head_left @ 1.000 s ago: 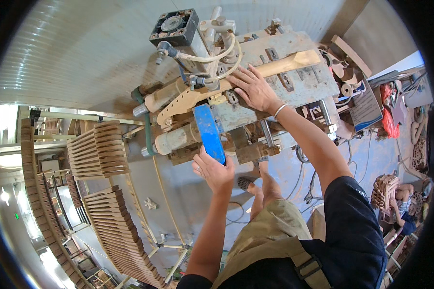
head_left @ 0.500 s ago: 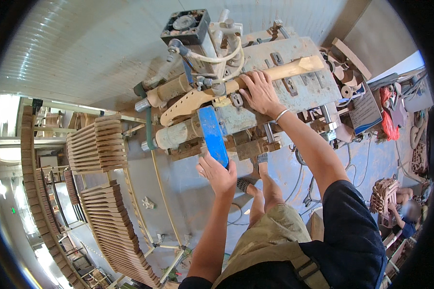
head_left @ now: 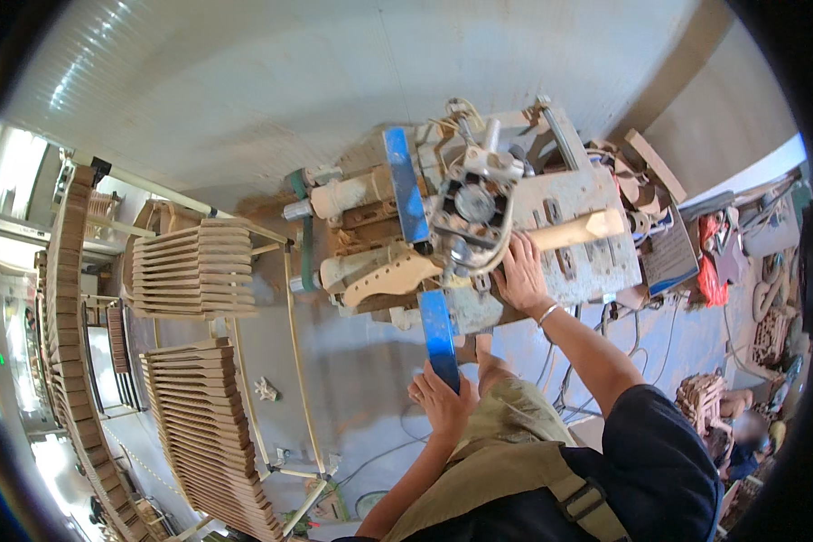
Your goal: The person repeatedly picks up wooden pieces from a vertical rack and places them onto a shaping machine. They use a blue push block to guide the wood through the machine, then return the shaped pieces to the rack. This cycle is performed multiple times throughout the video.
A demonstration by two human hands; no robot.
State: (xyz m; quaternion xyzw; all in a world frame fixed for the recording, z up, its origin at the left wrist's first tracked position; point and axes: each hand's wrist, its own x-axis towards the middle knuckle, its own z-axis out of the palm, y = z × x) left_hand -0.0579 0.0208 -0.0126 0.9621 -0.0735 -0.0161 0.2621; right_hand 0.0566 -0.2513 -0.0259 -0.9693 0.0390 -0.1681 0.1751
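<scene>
My left hand [head_left: 443,402] is wrapped round the near end of a blue bar [head_left: 438,330] on the machine. A pale wooden guitar neck [head_left: 576,231] lies across the machine's table [head_left: 610,262], its headstock [head_left: 393,278] to the left with a row of holes. My right hand [head_left: 522,275] grips the neck near its middle, fingers over the wood. Just left of those fingers, the machine head [head_left: 474,203], with a black square fan, stands over the neck and hides part of it. A second blue length [head_left: 405,185] shows behind the headstock.
Racks of stacked wooden necks [head_left: 203,425] stand at the left. A box of wood offcuts [head_left: 673,262] sits right of the machine, near a red bag [head_left: 714,262]. Cables lie on the floor. Another person [head_left: 745,443] sits at the far right beside stacked wood.
The machine head has come toward me and to the right, over the neck. My left hand has drawn the blue bar nearer. My right hand stays on the neck; the view has shifted.
</scene>
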